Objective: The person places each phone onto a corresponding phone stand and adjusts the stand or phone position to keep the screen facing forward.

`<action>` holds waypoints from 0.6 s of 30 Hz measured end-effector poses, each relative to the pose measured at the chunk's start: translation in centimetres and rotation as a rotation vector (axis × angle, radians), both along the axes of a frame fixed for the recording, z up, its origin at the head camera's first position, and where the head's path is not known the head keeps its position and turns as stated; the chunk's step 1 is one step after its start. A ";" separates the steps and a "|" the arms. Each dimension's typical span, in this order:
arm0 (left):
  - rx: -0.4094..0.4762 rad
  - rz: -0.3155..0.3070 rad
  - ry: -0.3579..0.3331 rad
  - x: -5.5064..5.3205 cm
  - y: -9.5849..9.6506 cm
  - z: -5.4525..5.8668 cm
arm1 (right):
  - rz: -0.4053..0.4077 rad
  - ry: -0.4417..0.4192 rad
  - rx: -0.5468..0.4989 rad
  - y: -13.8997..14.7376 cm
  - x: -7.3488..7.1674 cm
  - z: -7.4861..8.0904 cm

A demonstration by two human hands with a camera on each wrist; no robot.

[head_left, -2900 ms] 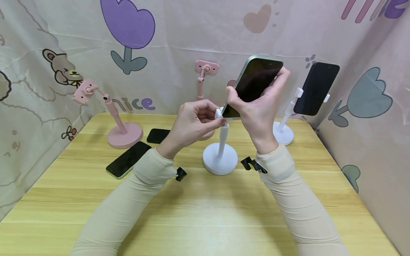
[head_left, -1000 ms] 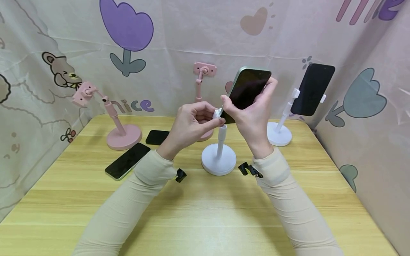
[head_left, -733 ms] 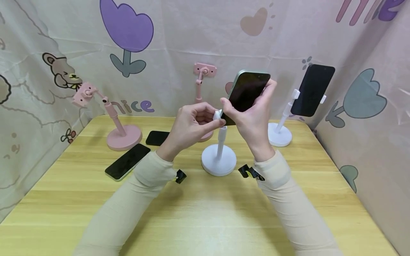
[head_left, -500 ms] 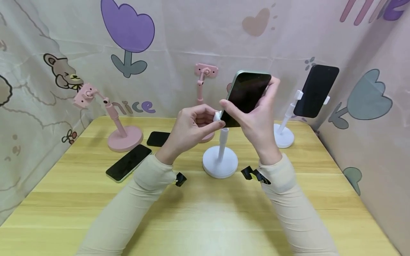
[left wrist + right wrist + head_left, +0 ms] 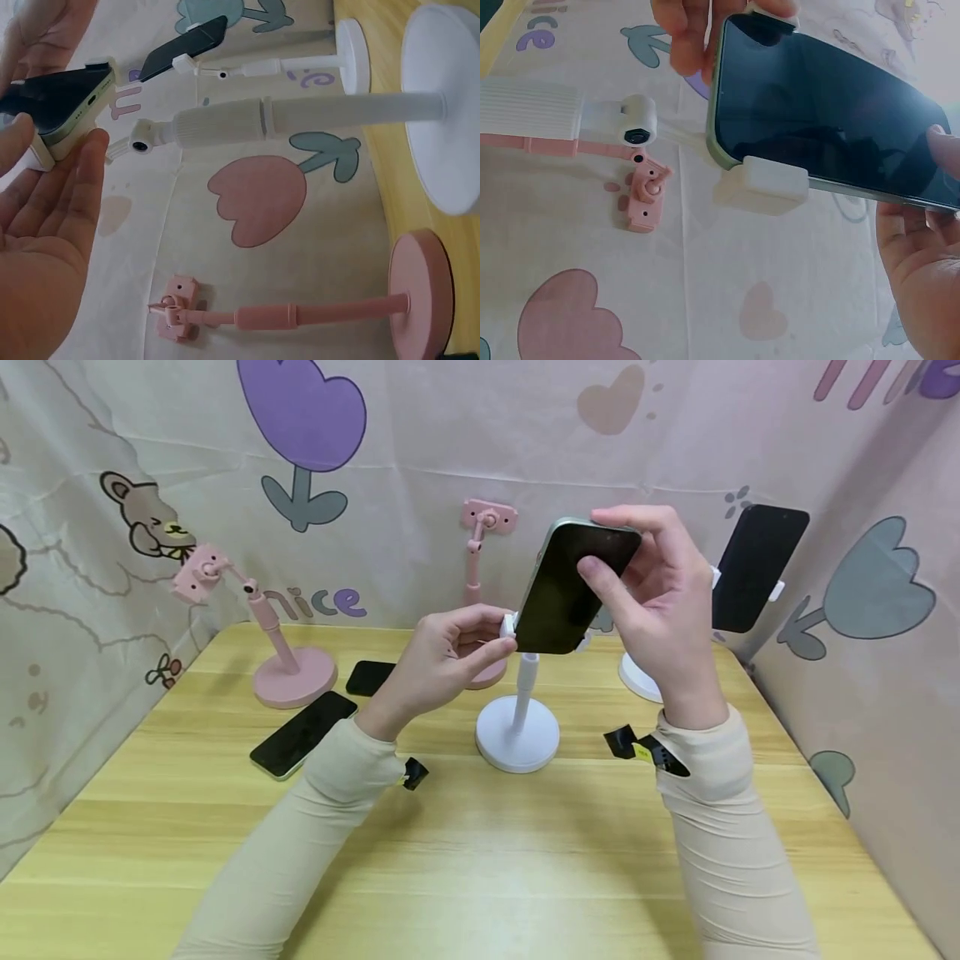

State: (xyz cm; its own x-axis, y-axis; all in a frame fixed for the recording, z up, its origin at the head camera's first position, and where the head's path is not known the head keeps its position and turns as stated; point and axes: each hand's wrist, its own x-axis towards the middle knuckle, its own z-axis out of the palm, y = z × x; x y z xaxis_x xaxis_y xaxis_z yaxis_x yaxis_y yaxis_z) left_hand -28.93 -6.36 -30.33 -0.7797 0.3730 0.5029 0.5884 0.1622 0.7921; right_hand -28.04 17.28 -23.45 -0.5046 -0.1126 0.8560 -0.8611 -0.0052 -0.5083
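Tilted phone (image 5: 553, 597), glossy, dark-faced, pale-green-edged

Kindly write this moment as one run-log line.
left hand: pinches white phone clamp | right hand: holds green-edged smartphone | smartphone: tilted, between clamp jaws | white stand: upright on table

Head camera: looks out from the person's head, forward and down across the wooden table (image 5: 480, 860) to the patterned cloth (image 5: 465, 435) at twelve o'clock, the farthest back of the three. Left-wrist camera: close in past the left hand (image 5: 45, 289), rolled so the near white stand (image 5: 330, 114) lies sideways, base toward three o'clock, phone (image 5: 56, 105) at ten. Right-wrist camera: nearer, rolled oppositely, phone at two o'clock, stem entering from ten; all views share phone, near white stand and rear pink stand (image 5: 649, 195).
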 end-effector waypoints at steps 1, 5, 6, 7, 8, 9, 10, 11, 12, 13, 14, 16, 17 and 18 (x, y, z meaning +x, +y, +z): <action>-0.006 0.001 0.017 0.0 0.1 0.0 | -0.003 0.003 0.003 0.0 0.0 0.0; -0.010 0.015 0.065 0.1 0.2 -0.2 | 0.007 0.019 0.021 0.0 -0.1 0.2; -0.009 0.019 0.071 0.1 0.2 -0.3 | 0.009 0.022 0.027 0.0 -0.1 0.2; -0.007 0.024 0.075 0.1 0.3 -0.3 | 0.011 0.022 0.032 0.0 -0.2 0.1; -0.002 0.026 0.074 0.1 0.3 -0.4 | 0.011 0.022 0.043 -0.1 -0.2 0.0; 0.004 0.030 0.072 0.1 0.3 -0.4 | 0.006 0.022 0.059 -0.1 -0.3 -0.1; 0.012 0.031 0.070 0.1 0.3 -0.5 | -0.001 0.023 0.079 -0.1 -0.4 -0.3; 0.020 0.031 0.069 0.1 0.2 -0.6 | -0.010 0.024 0.099 -0.1 -0.5 -0.6; 0.026 0.031 0.068 0.1 0.2 -0.7 | -0.020 0.024 0.115 -0.1 -0.5 -0.9; 0.031 0.030 0.069 0.0 0.2 -0.8 | -0.032 0.025 0.128 -0.1 -0.6 -1.2; 0.035 0.029 0.070 0.0 0.3 -0.8 | -0.043 0.026 0.142 0.0 -0.6 -1.4; 0.036 0.029 0.076 0.0 0.3 -0.8 | -0.055 0.024 0.152 0.1 -0.6 -1.8; 0.035 0.030 0.077 0.0 0.3 -0.8 | -0.056 0.022 0.152 0.2 -0.6 -1.9; 0.034 0.031 0.076 0.0 0.3 -0.7 | -0.055 0.020 0.150 0.2 -0.6 -2.0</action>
State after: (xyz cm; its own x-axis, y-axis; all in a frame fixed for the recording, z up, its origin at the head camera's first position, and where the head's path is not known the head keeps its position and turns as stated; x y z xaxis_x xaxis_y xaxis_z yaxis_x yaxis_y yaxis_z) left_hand -28.91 -6.04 -31.04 -0.7500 0.3305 0.5729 0.6420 0.1552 0.7508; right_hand -28.62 17.44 -25.45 -0.4969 -0.2126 0.8414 -0.8678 0.1171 -0.4829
